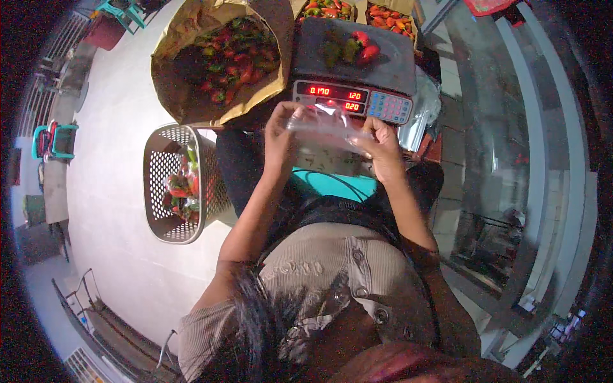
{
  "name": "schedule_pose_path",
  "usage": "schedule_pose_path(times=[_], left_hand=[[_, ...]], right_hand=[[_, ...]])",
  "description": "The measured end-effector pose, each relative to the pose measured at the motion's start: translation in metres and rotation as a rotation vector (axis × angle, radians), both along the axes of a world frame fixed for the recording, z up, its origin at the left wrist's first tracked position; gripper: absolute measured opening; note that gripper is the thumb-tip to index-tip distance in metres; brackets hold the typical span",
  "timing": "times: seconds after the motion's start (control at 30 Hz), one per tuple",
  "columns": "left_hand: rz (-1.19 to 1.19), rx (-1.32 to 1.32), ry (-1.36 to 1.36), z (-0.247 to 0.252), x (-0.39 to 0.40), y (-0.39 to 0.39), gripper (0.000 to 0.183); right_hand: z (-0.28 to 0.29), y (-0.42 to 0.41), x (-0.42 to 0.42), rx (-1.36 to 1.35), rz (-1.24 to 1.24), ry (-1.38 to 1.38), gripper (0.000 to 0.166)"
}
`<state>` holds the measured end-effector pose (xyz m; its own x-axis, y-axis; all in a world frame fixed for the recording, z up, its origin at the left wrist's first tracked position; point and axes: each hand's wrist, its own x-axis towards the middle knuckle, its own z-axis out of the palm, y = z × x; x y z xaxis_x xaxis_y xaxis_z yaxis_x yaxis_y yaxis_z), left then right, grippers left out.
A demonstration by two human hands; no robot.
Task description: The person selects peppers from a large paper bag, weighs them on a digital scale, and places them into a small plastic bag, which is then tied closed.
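Note:
Between my hands, just in front of a digital scale (354, 57), a clear plastic bag (330, 125) is stretched. My left hand (286, 129) pinches its left end and my right hand (380, 141) grips its right end. Several red and green peppers (361, 49) lie on the scale's dark platform, and the display is lit red. Left of the scale stands a large open brown paper bag (167, 62) full of red and green peppers (239, 67).
A perforated plastic basket (153, 210) with bagged peppers (184, 184) stands on the floor at left. Behind the scale are boxes of peppers (390, 21). Clear plastic bags (419, 117) lie at its right. A bench (119, 340) is at lower left.

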<state>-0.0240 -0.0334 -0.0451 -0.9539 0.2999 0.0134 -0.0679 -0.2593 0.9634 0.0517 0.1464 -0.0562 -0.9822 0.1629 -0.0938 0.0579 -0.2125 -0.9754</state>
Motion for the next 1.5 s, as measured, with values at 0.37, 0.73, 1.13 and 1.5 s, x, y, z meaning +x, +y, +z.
schedule_pose_path(times=[0.37,0.73,1.13,1.5], left_hand=[[-0.088,-0.161,0.164,0.009,0.039,0.001,0.015],[0.231,-0.087,0.358,0.007,0.013,0.008,0.025],[-0.162,-0.095,0.059,0.015,0.014,-0.043,0.020],[-0.079,-0.102,-0.142,-0.002,0.009,-0.059,0.025]], right_hand=[[0.008,0.008,-0.028,0.615,-0.518,0.439,0.009],[0.035,-0.021,-0.003,0.696,-0.296,0.240,0.035],[0.014,0.031,-0.051,0.200,0.542,0.068,0.047],[-0.022,0.054,-0.212,2.036,0.191,0.519,0.019]])
